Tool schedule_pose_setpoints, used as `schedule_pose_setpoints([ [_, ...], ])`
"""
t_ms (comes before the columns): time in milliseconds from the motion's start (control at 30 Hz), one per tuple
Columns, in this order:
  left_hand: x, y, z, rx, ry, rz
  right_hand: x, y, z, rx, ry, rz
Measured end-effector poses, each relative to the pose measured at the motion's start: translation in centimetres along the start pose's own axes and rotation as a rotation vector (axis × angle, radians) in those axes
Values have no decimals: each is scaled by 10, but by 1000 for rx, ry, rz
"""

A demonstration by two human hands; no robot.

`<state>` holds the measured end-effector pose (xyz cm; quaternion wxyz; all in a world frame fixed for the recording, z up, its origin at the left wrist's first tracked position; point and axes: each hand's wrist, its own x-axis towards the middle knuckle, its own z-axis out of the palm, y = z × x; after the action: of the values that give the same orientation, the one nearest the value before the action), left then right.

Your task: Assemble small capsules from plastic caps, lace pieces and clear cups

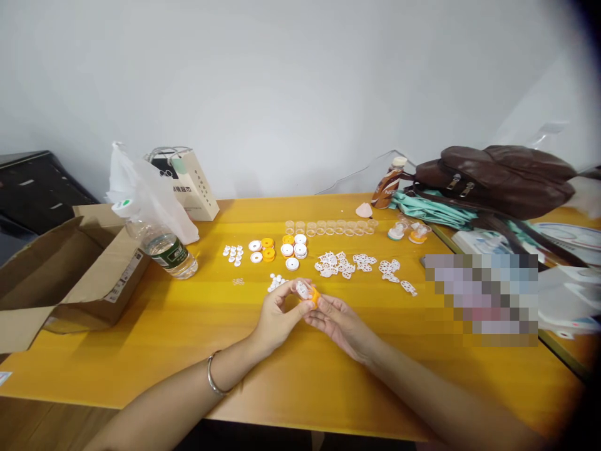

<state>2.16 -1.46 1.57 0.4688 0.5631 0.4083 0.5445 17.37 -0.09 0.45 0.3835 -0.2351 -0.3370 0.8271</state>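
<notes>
My left hand (pixel 276 318) and my right hand (pixel 346 326) meet over the near middle of the table, both closed on one small toy (pixel 312 297). It has an orange base and a clear cover with a white piece inside; fingers hide part of it. Just behind my left hand lie small white round parts (pixel 277 281). Farther back are white and orange wheel-like discs (pixel 287 249), white openwork cut-outs (pixel 331 264) and a row of clear cups (pixel 321 228). Two similar capped toys (pixel 418 234) stand at the right, one orange-based, the other green-based.
On the left stand an open cardboard box (pixel 89 300), a tilted water bottle (pixel 169 254), a white plastic bag (pixel 153 194) and a paper bag (pixel 197 188). A drink bottle (pixel 389 185) and brown leather bag (pixel 493 175) are back right. A blurred patch (pixel 483 297) covers something at right.
</notes>
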Motion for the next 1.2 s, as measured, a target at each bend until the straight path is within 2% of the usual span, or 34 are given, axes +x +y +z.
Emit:
schedule_pose_setpoints([
  [367,-1,3,2,-3,22,17,-3,0,5,-66,23,-67],
  [533,1,3,1,2,-3,4,-1,1,4,-5,24,-13],
  [900,2,8,-4,-29,-150,16,-6,-2,5,47,-19,108],
  [1200,4,3,-8,-65,-191,16,-7,-3,5,74,-41,122],
])
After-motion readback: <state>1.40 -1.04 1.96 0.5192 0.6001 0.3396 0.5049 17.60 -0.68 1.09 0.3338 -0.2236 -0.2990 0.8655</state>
